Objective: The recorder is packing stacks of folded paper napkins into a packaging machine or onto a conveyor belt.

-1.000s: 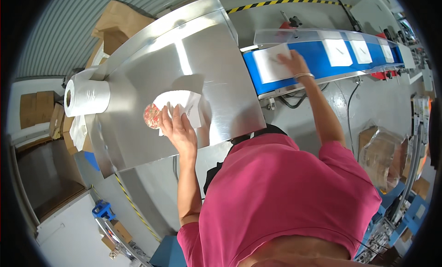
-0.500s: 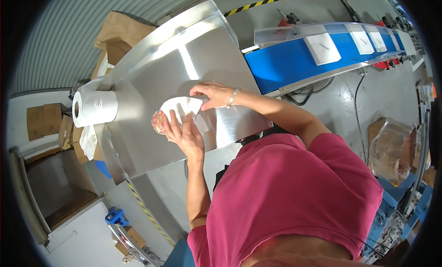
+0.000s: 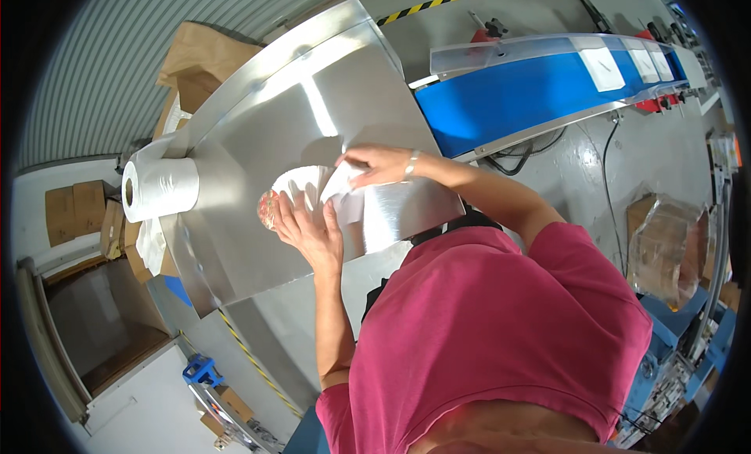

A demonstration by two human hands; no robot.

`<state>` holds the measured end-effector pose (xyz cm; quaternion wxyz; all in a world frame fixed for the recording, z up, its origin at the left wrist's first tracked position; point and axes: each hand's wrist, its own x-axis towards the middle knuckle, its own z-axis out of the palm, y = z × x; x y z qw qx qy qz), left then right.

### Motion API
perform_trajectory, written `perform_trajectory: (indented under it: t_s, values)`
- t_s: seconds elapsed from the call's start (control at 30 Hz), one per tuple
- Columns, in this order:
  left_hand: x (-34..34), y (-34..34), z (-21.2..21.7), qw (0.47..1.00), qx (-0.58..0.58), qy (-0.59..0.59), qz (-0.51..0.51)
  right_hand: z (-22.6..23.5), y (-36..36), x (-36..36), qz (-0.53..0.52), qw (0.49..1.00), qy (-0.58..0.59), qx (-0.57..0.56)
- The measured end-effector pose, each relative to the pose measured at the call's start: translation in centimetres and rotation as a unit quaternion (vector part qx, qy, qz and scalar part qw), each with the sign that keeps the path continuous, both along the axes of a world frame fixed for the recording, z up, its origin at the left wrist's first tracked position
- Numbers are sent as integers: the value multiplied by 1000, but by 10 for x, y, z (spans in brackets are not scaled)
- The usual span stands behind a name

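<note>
On the metal table lies a round, thin white piece (image 3: 300, 177), seemingly paper or cloth, with a speckled red-and-white round edge (image 3: 267, 209) showing at its left. My left hand (image 3: 311, 236) rests over both, fingers spread. A loose white sheet (image 3: 339, 181) rises at the right side of the round piece. Its upper edge is pinched by my right hand (image 3: 379, 165), which has a bracelet at the wrist. What lies beneath my left fingers is hidden.
At the table's left end is a large white roll (image 3: 163, 188). A blue conveyor belt (image 3: 501, 102) runs off to the right, carrying several flat white packets (image 3: 601, 66). Cardboard boxes (image 3: 74, 211) stand left, beyond the metal table (image 3: 242, 250).
My right hand has moved slightly right, and the white sheet is now lifted in its fingers. My left hand shifted a little left. The packets on the belt travelled to the right.
</note>
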<state>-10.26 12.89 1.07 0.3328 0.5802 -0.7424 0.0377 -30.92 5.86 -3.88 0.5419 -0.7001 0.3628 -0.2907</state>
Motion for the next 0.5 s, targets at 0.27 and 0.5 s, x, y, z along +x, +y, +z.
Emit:
perform_trajectory:
  t_s: [0.27, 0.5]
  values:
    - [9, -3, -2, 997, 49, -37, 42, -55, 26, -183, -392, 905, -73, 146]
    - [8, -2, 0, 998, 40, -32, 43, -2, 22, -229, -548, 560, 559, -270]
